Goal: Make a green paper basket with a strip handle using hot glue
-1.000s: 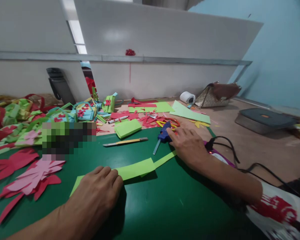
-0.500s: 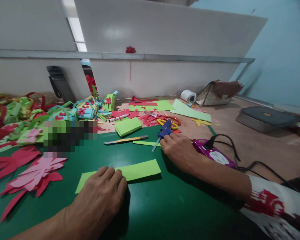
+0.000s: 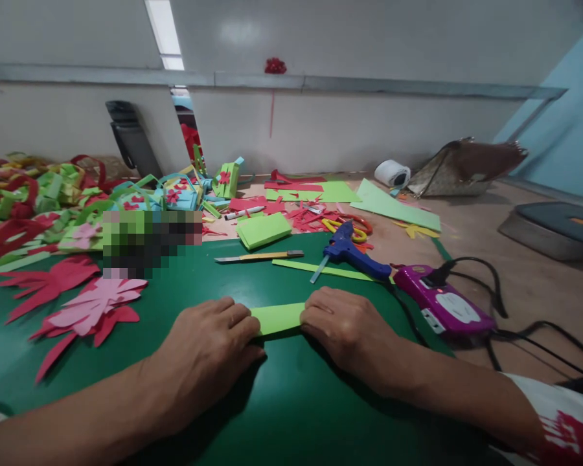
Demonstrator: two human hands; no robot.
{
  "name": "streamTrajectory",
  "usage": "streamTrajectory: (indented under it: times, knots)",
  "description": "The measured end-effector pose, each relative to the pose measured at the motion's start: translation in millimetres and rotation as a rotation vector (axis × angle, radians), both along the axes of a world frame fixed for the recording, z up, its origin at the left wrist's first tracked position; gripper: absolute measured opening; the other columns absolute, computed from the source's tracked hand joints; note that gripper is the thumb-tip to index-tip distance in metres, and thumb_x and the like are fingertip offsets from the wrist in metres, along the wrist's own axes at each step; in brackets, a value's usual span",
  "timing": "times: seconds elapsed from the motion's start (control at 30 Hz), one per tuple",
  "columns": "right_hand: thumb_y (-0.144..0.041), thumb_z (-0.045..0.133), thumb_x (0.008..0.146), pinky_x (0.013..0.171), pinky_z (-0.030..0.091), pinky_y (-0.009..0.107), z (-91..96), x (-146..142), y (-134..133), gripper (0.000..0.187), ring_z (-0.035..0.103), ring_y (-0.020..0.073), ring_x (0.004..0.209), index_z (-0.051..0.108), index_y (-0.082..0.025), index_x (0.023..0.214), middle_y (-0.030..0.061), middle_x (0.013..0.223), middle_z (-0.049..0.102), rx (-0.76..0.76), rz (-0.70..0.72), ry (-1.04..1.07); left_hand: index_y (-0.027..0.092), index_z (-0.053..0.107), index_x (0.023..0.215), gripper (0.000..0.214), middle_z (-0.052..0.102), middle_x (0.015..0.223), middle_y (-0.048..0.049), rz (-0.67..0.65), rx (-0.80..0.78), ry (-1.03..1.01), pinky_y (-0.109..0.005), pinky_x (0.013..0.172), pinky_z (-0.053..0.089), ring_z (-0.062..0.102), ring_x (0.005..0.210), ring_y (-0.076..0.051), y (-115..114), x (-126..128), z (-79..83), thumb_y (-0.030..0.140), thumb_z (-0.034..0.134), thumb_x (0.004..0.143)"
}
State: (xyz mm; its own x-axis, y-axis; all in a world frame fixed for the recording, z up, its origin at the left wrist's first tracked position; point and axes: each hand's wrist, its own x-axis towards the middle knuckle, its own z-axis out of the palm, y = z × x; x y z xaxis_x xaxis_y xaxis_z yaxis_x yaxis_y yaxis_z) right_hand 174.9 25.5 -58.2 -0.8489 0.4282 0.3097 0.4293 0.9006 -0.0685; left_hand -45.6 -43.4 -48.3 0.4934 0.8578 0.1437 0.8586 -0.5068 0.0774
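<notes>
On the table [image 3: 471,236], at ten o'clock, sits a heap of paper bags [image 3: 53,189], several flowered and, I'd say, done. The left hand [image 3: 214,336], at nine, and right hand [image 3: 350,330], at three, each have a closed grip on one end of a green paper strip [image 3: 279,318], mid-dial. Its visible part is plain; I'd judge most work on it left. A glue gun [image 3: 350,251] lies unheld between one and two.

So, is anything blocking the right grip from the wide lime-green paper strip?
Nothing visible: the right grip touches the right end of the wide lime-green paper strip. The blue pistol-shaped glue gun lies beyond.
</notes>
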Motion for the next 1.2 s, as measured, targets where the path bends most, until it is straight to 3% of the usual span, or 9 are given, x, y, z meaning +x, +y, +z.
streamTrajectory:
  times: [0.13,0.23,0.37,0.47,0.9,1.2]
  knots:
    - [-0.014,0.054,0.085,0.061,0.035,0.025,2.2,4,5,0.017,0.050,0.0144,0.068,0.059,-0.016,0.069,0.0025,0.070,0.057,-0.254,-0.075,0.067,0.019,0.061,0.078,0.029,0.062,0.077,-0.0021,0.044,-0.062,-0.162,-0.027,0.060,0.039,0.053,0.068,-0.015,-4,-21,-5.2,0.019,0.037,0.094]
    - [-0.016,0.061,0.082,0.063,0.036,0.024,7.6,5,7,0.014,0.052,0.0135,0.069,0.059,-0.017,0.068,-0.0001,0.070,0.057,-0.450,-0.156,0.079,0.018,0.059,0.077,0.025,0.060,0.079,-0.0018,0.104,-0.160,-0.345,-0.023,0.063,0.041,0.055,0.071,-0.013,-10,-35,-5.5,0.020,0.041,0.093]
    - [-0.023,0.055,0.088,0.066,0.036,0.027,14.1,5,8,0.019,0.051,0.0141,0.070,0.059,-0.019,0.070,-0.0009,0.072,0.056,-0.536,-0.199,0.061,0.018,0.055,0.069,0.024,0.057,0.074,-0.0015,0.207,-0.231,-0.428,-0.024,0.062,0.042,0.055,0.070,-0.014,-16,-48,-3.4,0.023,0.044,0.090]
    - [-0.024,0.051,0.091,0.069,0.035,0.029,15.6,4,8,0.023,0.051,0.0144,0.071,0.058,-0.019,0.069,-0.0012,0.072,0.056,-0.537,-0.211,0.042,0.019,0.055,0.068,0.027,0.058,0.073,-0.0012,0.280,-0.279,-0.402,-0.026,0.064,0.043,0.054,0.070,-0.015,-16,-52,-4.0,0.027,0.043,0.091]
    - [-0.018,0.052,0.086,0.068,0.028,0.033,8.8,2,13,0.026,0.042,0.0134,0.061,0.048,-0.018,0.060,-0.0024,0.061,0.048,-0.363,-0.227,0.014,0.019,0.056,0.073,0.026,0.056,0.078,-0.0045,0.382,-0.210,-0.237,-0.036,0.068,0.040,0.050,0.076,-0.021,-14,-55,-10.6,0.032,0.041,0.090]
    - [-0.020,0.047,0.087,0.069,0.029,0.035,1.2,3,15,0.027,0.042,0.0154,0.059,0.049,-0.019,0.060,-0.0006,0.060,0.049,-0.206,-0.206,0.019,0.018,0.051,0.067,0.030,0.052,0.074,-0.0044,0.365,-0.210,-0.274,-0.036,0.066,0.037,0.046,0.072,-0.020,-14,-57,-5.8,0.029,0.037,0.091]
